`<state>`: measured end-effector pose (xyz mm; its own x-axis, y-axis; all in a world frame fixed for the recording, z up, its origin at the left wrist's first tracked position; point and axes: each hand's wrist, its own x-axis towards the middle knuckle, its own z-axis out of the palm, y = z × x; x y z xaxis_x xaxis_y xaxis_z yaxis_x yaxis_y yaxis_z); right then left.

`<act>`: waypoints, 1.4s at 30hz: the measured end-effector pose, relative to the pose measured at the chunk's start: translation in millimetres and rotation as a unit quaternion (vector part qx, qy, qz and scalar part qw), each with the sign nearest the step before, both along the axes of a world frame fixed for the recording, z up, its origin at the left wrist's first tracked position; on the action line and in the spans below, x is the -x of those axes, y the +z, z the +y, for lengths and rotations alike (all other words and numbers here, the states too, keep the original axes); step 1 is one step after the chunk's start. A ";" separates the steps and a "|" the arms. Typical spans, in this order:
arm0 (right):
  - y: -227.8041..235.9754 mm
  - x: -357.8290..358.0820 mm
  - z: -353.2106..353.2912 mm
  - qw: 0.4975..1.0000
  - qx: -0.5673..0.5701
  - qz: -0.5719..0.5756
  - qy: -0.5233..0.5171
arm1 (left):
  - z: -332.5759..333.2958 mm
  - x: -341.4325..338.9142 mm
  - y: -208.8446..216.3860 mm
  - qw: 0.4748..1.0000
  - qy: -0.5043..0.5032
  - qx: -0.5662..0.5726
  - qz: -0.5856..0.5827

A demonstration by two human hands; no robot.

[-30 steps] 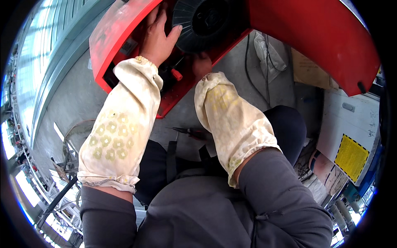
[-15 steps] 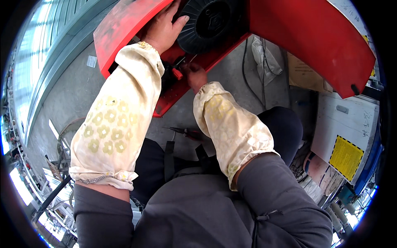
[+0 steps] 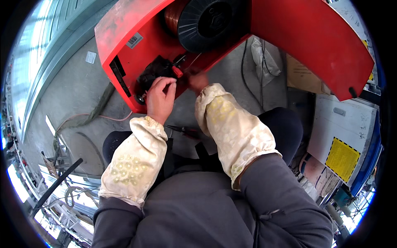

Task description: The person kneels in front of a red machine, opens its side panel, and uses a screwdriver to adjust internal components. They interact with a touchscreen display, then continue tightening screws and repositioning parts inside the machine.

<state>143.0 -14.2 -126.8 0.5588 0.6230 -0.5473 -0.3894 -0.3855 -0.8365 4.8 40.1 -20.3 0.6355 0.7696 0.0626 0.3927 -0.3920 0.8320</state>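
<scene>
In front of me is an open red metal housing [image 3: 144, 46] with a black wire spool [image 3: 189, 41] inside. A thin wire [image 3: 194, 61] runs down from the spool toward my right hand. Below the spool sits a dark feed mechanism [image 3: 155, 71] with a red lever [image 3: 177, 71]. My left hand [image 3: 161, 100] is at the lower edge of this mechanism, thumb and fingers pinched together; what they hold is too small to make out. My right hand [image 3: 198, 81] is just right of the red lever, its curled fingers smeared by motion, so its grip is unclear.
The red cover [image 3: 310, 45] stands swung out to the right. Pliers [image 3: 186, 131] lie on the floor between my legs. A plastic bag [image 3: 264, 62], dark cables and a cardboard box [image 3: 305, 74] are at the right, beside a white cabinet [image 3: 341, 124]. A hose [image 3: 101, 103] lies at the left.
My left hand has come down from beside the spool to the feed mechanism, uncovering the housing's inside. My right hand stays near the red lever, now blurred.
</scene>
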 end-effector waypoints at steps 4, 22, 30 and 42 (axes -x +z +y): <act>16.7 11.2 -8.6 0.998 0.002 0.059 0.013 | 7.2 -5.6 7.2 0.994 0.000 0.058 0.094; -48.4 119.4 11.4 0.982 -0.163 -0.087 0.029 | 52.9 -90.9 -23.6 0.865 -0.232 -0.219 0.388; -24.7 130.2 0.1 0.988 -0.068 -0.132 0.046 | 58.7 -100.9 -34.0 0.868 -0.236 -0.181 0.398; -3.0 118.1 -99.8 0.949 0.130 -0.208 0.200 | 101.1 -115.1 -66.1 0.850 -0.341 -0.003 0.401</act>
